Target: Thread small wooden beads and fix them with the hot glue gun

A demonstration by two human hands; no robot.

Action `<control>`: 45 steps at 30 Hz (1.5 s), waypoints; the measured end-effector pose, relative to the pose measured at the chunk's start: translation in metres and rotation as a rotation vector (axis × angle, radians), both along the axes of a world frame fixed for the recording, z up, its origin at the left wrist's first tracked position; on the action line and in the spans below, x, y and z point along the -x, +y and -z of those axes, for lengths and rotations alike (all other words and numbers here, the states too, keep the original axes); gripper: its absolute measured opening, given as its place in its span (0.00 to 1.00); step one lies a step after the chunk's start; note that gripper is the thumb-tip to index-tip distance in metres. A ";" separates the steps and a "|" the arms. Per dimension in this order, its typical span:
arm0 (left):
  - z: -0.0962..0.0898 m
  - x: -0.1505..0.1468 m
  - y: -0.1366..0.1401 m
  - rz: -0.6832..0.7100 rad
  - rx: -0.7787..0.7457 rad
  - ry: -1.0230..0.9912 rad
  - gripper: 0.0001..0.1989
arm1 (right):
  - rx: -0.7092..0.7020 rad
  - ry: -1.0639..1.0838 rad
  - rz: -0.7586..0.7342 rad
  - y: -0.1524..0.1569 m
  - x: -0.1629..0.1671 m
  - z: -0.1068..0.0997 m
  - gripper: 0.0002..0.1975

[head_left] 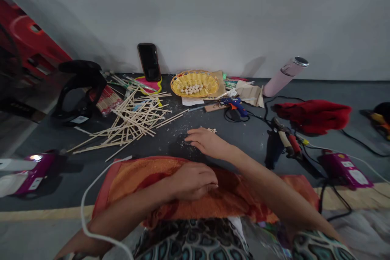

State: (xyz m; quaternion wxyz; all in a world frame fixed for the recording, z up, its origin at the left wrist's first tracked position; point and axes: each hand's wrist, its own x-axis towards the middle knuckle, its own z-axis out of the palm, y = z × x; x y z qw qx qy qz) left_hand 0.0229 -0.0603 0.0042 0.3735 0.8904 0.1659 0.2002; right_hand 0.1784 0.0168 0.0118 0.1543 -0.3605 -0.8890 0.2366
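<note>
My right hand point(207, 142) is held palm down over the dark tabletop, fingers stretched forward and the thumb apart, with nothing visible in it. Just beyond it lies a little heap of small pale pieces point(211, 130), partly covered by the hand. White crumbs point(183, 132) are scattered around the fingertips. My left hand point(195, 180) rests on an orange towel point(137, 174) at the table's near edge. Its fingers are curled together, and whatever they hold, if anything, is hidden. To the left spreads a loose pile of thin wooden sticks point(137, 115).
Behind are a yellow basket point(195, 77) with small pale pieces, a blue glue gun point(234, 105) and a leaning phone point(149, 61). On the right are a pink flask point(284, 77), red cloth point(313, 114) and pliers point(286, 138). A white cable point(83, 207) crosses my left forearm.
</note>
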 end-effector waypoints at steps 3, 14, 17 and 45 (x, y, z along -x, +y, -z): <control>-0.005 0.018 0.013 -0.115 0.017 -0.075 0.09 | -0.032 0.005 0.032 -0.005 -0.010 0.002 0.14; 0.000 0.064 0.061 -0.881 0.234 -0.393 0.05 | -0.129 -0.250 -0.036 -0.014 0.018 0.027 0.08; 0.004 0.065 0.061 -0.931 0.205 -0.387 0.05 | -0.079 -0.127 -0.004 0.013 0.027 0.017 0.11; 0.013 0.069 0.062 -0.731 -0.338 -0.155 0.08 | 0.083 0.209 0.352 0.036 0.036 -0.014 0.08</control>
